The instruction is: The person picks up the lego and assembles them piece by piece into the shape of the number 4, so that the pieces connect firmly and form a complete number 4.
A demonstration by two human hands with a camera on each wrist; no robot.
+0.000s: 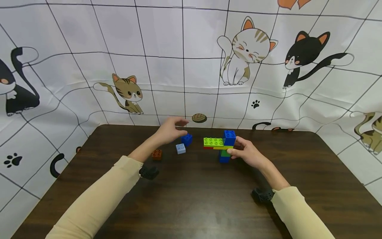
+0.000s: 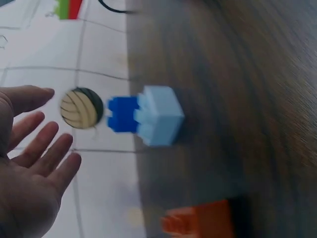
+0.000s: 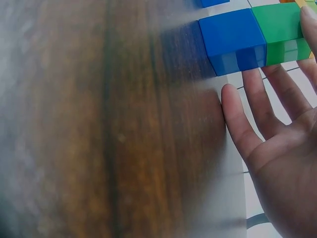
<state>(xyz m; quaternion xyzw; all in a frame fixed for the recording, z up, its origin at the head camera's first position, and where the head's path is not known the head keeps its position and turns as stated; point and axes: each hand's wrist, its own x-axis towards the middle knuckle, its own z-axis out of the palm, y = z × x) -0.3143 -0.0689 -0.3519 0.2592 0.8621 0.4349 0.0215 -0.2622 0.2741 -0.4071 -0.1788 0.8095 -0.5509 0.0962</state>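
Observation:
My right hand (image 1: 250,154) holds a built stack of toy building bricks (image 1: 229,138) upright on the table, thumb on the near side at the green brick (image 3: 280,22) and fingers behind. The stack has a blue brick (image 3: 232,39) at its foot, another blue one on top, and a long lime brick (image 1: 213,142) jutting left, with red and yellow layers beneath. My left hand (image 1: 170,131), fingers apart and holding nothing, hovers by a loose dark blue brick (image 1: 187,139). A light blue brick (image 2: 162,116) lies nearer, and an orange-brown brick (image 1: 157,155) sits beside the left wrist.
The dark wooden table (image 1: 191,196) ends at the back against a white sheet (image 1: 167,76) with grid lines and printed cats. A dark band with a device (image 1: 148,172) is on the left wrist, and a similar one (image 1: 262,195) on the right.

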